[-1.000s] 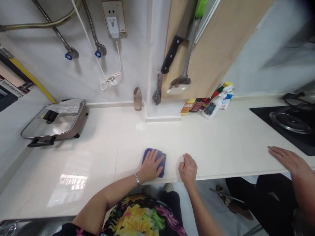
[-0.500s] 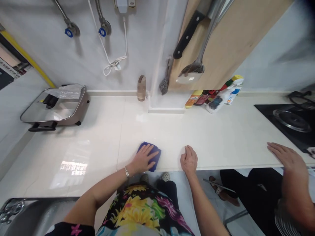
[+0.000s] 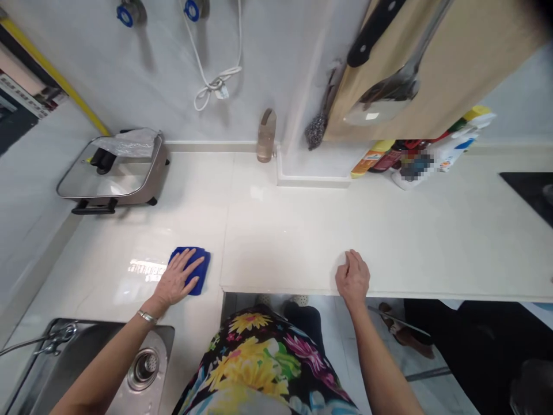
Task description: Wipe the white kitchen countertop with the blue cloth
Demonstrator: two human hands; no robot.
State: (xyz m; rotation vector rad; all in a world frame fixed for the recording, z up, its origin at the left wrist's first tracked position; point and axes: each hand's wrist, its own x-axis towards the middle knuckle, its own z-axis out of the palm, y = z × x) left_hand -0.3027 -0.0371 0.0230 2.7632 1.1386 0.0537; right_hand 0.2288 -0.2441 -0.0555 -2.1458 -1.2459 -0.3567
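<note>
My left hand (image 3: 176,278) lies flat with spread fingers on a folded blue cloth (image 3: 199,281). The cloth rests on the white countertop (image 3: 276,230), left of the seam and just beyond the sink. Around my left wrist is a metal band. At the front edge of the counter, well to the right, my right hand (image 3: 353,278) rests with its fingers curled in, and no object shows in it.
Behind the cloth stands an electric pan (image 3: 112,184) with a glass lid. A small bottle (image 3: 266,138) is against the wall; several cleaner bottles (image 3: 374,158) stand under a hanging board (image 3: 466,69). The sink (image 3: 99,357) lies front left, a black cooktop (image 3: 531,193) far right. A person sits at right.
My left hand and the blue cloth have slid left across the counter, past the seam. My right hand stays at the edge. The view has shifted; the other person's hand is out of sight.
</note>
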